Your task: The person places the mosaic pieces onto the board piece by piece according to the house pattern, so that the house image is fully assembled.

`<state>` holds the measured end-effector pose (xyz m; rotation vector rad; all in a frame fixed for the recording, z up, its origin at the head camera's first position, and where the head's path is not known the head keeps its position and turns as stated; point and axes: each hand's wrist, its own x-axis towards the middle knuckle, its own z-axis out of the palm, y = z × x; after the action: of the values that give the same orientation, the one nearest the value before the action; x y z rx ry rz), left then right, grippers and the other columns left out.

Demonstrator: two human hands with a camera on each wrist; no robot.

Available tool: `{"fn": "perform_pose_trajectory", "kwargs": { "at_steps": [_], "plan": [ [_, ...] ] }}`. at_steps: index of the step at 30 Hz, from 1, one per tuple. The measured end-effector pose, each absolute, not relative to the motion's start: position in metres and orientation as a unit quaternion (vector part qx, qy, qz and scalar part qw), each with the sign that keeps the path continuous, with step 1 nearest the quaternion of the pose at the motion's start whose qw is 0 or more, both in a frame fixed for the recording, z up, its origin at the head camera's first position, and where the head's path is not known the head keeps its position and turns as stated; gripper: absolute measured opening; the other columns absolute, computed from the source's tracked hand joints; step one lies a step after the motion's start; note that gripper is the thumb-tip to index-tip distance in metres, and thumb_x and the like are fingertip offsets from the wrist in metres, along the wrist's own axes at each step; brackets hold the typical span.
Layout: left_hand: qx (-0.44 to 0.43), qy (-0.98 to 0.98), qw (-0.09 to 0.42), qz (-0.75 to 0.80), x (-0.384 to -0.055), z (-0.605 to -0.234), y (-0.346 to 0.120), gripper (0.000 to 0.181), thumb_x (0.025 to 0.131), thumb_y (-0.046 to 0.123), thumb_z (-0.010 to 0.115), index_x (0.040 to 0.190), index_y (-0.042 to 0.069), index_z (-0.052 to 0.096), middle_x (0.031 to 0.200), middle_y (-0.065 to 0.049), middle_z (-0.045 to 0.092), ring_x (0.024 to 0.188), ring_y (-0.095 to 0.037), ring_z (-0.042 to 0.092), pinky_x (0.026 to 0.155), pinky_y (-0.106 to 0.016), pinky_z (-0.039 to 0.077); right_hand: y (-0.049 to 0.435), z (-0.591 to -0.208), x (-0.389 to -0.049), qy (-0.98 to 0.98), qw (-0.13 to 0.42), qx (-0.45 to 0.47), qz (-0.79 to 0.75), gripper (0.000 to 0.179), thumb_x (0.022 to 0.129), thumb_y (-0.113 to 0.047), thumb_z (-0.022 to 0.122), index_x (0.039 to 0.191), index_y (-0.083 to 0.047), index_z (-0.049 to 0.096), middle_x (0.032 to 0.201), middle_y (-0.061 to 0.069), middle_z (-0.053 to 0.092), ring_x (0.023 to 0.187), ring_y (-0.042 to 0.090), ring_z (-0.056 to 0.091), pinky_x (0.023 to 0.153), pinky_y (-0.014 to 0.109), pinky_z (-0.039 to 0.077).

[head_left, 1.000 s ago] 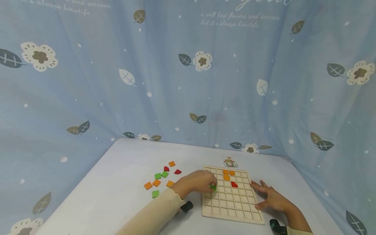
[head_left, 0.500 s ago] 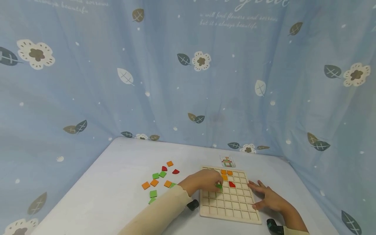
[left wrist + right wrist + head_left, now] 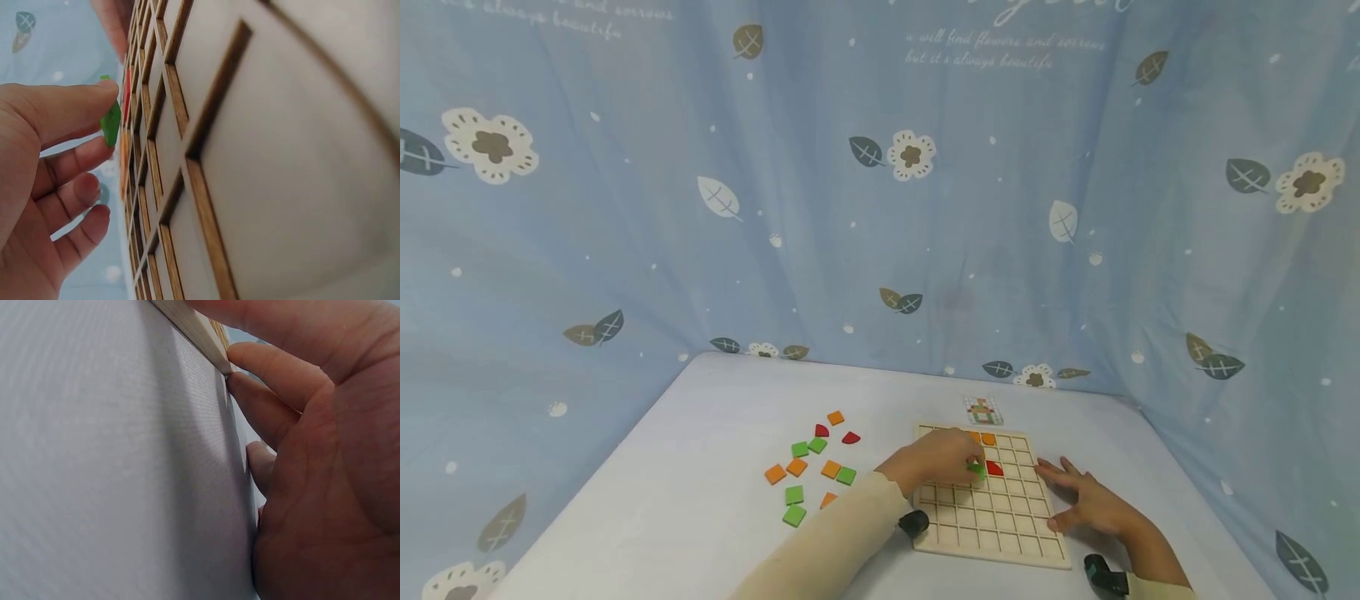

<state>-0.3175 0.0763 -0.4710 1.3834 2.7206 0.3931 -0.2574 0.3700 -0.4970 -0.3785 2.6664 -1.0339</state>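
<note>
Between thumb and forefinger my left hand (image 3: 946, 457) pinches a small green tile (image 3: 111, 122), held over the wooden grid board (image 3: 992, 546). In the head view that tile shows just left of a red quarter-round tile (image 3: 995, 468) lying in a cell. Orange tiles (image 3: 988, 439) sit in the board's upper rows, partly hidden behind the left hand. My right hand (image 3: 1093, 504) rests at the board's right edge with fingers spread; its fingertips touch the board's side (image 3: 209, 344) in the right wrist view.
Loose green tiles (image 3: 794, 495), orange tiles (image 3: 775, 474) and red tiles (image 3: 851, 437) lie scattered on the white table (image 3: 700, 467) left of the board. A small pattern card (image 3: 982, 410) lies behind the board. A blue patterned curtain (image 3: 805, 250) hangs beyond the table.
The left hand has moved rightward over the board with the green tile, from its left columns to beside the red tile. The right hand stays at the board's edge.
</note>
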Motion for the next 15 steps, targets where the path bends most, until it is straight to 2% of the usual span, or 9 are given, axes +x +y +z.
{"fn": "perform_pose_trajectory", "kwargs": {
  "at_steps": [7, 15],
  "plan": [
    [0.434, 0.893, 0.032, 0.114, -0.3246, -0.4757, 0.0816, 0.020, 0.089, 0.033, 0.072, 0.108, 0.026, 0.073, 0.103, 0.017, 0.063, 0.093, 0.002, 0.057, 0.081, -0.020, 0.047, 0.3685, -0.4995, -0.2579, 0.921, 0.126, -0.131, -0.346, 0.095, 0.062, -0.030, 0.088, 0.144, -0.006, 0.047, 0.152, 0.022, 0.030, 0.139, 0.054, -0.003, 0.101, 0.072, -0.010],
    [0.434, 0.894, 0.023, 0.111, -0.3287, -0.4745, 0.0832, 0.014, 0.088, 0.033, 0.073, 0.099, 0.026, 0.074, 0.095, 0.017, 0.064, 0.086, 0.002, 0.057, 0.077, -0.019, 0.046, 0.3681, -0.4975, -0.2573, 0.924, 0.121, -0.126, -0.340, 0.097, 0.061, -0.032, 0.088, 0.144, -0.005, 0.046, 0.152, 0.021, 0.031, 0.139, 0.054, -0.002, 0.101, 0.071, -0.010]
  ]
}}
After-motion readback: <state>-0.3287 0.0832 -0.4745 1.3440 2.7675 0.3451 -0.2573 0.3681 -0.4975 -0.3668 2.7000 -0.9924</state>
